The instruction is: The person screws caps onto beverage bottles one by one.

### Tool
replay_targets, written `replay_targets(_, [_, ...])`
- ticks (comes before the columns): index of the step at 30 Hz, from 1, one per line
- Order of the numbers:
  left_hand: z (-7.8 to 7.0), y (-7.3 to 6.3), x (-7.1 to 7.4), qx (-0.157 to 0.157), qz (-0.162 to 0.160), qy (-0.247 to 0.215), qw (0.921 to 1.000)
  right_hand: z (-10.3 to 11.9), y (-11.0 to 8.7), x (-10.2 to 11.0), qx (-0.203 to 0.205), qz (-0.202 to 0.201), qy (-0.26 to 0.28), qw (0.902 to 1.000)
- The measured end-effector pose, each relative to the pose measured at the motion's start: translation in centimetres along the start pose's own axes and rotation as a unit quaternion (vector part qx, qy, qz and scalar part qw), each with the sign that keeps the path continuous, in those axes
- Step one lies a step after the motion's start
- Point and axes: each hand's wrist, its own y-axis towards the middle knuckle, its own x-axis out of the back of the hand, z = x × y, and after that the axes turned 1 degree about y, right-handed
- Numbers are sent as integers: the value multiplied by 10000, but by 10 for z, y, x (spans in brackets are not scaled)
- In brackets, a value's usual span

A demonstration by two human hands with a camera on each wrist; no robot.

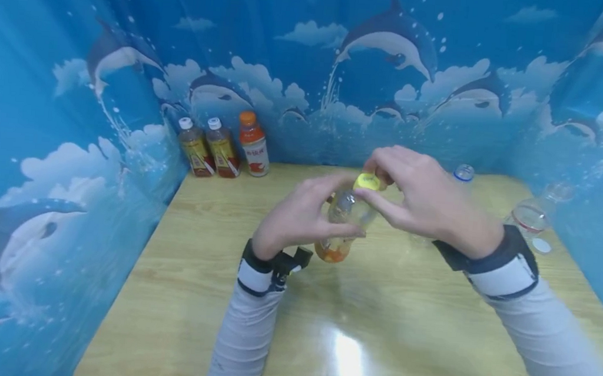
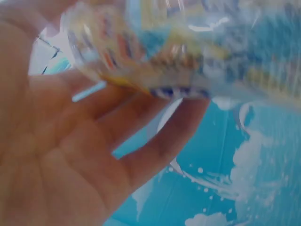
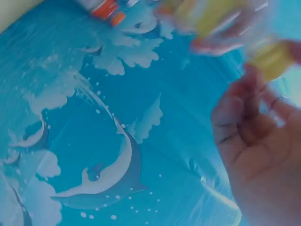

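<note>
A clear plastic bottle (image 1: 343, 212) with a printed label and an orange patch near its base is held over the middle of the table, leaning with its top to the right. My left hand (image 1: 305, 212) grips its body, thumb in front and fingers behind. In the left wrist view the bottle (image 2: 188, 52) lies across the fingers, blurred. At its top is a yellow cap (image 1: 367, 182), which the thumb and fingers of my right hand (image 1: 418, 191) pinch. The right wrist view shows the cap (image 3: 273, 61) at the right hand's fingertips (image 3: 254, 75).
Two bottles with white caps (image 1: 214, 123) and an orange-capped bottle (image 1: 254, 146) stand at the table's back left corner. Behind my right hand is a clear bottle with a blue ring (image 1: 464, 173). Another clear bottle (image 1: 529, 219) and a white cap (image 1: 541, 246) are at the right edge.
</note>
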Motion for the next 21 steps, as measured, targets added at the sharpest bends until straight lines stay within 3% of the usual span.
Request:
replay_targets(3, [0,-1,3,-202,403,-278,9986,-7,2,4,727,166,-172,9971])
replay_targets(7, [-1,-1,4,-436,660,-343,9963,-7,7,-2,1214,-332,-335,9915])
replay_targets(9, [-2,-1,4,-419,588,-351,9968,-5,10,-7,968,-686,-520,9916])
replay_targets(12, [-5,1,2,-124,264,9,9996,-1,11,-11,-61,-840,-950,9919])
replay_targets(14, [-7,3,0,112,52,390,9992,0,12,-13,-808,-658,-1259,9866])
replay_targets(16, [-7,4,-2,303,-50,659,9974,-1,12,-12,-1160,-291,-1429,9825])
replay_targets(18, [-5,4,-1,310,15,572,9979,-5,11,-10,-952,-16,-1318,9867])
replay_targets(21, [-1,1,4,97,476,50,9988,-11,7,-5,-36,190,-583,9981])
